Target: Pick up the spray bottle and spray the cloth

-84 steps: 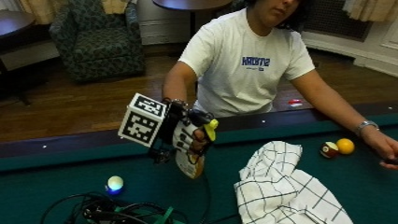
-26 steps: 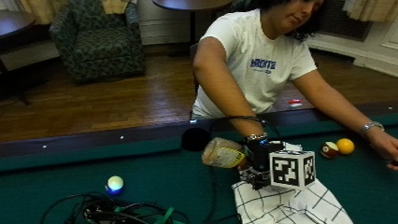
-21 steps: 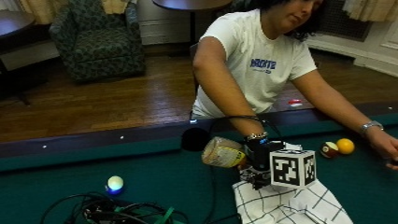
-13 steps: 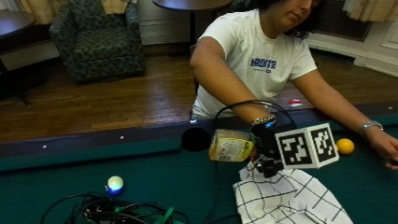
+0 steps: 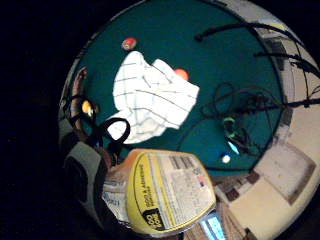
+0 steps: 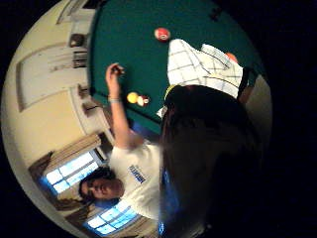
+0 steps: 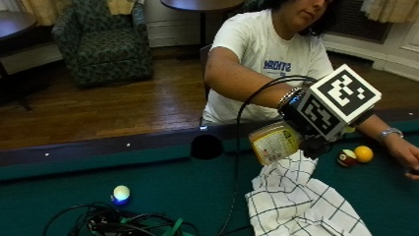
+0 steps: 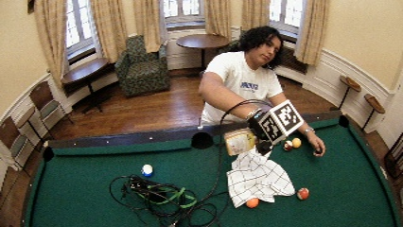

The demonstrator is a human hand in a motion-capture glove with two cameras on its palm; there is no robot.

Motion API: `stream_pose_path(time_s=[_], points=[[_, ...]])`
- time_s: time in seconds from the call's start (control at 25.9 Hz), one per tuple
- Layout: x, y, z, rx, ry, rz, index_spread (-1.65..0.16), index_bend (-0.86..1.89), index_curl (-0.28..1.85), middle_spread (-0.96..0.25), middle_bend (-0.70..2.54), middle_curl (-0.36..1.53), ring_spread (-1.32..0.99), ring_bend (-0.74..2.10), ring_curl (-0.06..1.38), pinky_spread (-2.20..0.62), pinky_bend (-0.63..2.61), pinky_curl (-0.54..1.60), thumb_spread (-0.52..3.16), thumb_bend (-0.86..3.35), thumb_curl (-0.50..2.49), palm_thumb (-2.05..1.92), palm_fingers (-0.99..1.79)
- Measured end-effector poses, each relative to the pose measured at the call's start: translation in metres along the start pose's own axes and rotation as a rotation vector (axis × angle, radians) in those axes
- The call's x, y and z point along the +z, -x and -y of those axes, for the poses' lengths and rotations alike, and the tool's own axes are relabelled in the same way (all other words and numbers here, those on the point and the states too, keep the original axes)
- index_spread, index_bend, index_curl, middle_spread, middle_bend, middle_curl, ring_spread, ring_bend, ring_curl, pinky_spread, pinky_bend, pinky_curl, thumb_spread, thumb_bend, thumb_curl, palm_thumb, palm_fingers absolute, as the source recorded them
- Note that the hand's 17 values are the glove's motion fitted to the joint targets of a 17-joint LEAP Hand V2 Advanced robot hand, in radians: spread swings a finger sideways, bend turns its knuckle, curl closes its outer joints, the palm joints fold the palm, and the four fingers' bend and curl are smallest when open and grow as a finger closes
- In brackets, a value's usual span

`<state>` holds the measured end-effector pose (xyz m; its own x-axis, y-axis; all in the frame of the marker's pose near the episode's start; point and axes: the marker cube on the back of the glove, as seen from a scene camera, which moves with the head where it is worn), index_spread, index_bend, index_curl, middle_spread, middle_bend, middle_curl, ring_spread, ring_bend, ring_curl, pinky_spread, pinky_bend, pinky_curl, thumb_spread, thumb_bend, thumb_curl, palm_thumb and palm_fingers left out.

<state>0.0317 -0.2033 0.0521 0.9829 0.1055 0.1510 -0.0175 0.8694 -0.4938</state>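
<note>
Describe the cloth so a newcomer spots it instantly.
On the green pool table, look just below the person's gloved right hand, which holds a spray bottle. The cloth lies crumpled there: white with a thin dark grid, the only fabric among the balls and cables.

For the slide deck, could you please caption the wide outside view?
Person at a pool table holds a spray bottle in the gloved right hand above a checked cloth.

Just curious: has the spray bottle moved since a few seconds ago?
Yes. The spray bottle has travelled from near the white ball to above the cloth.
</note>
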Motion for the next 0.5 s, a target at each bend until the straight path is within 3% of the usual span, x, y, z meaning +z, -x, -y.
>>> stream_pose_path(time_s=[0.5], points=[[0.024,0.050,0.014,-0.374,-0.319,0.503,-0.26,0.41,0.62,-0.22,0.64,0.57,-0.20,0.73,0.49,-0.31,0.47,0.40,0.34,-0.03,0.88,0.89,1.37]])
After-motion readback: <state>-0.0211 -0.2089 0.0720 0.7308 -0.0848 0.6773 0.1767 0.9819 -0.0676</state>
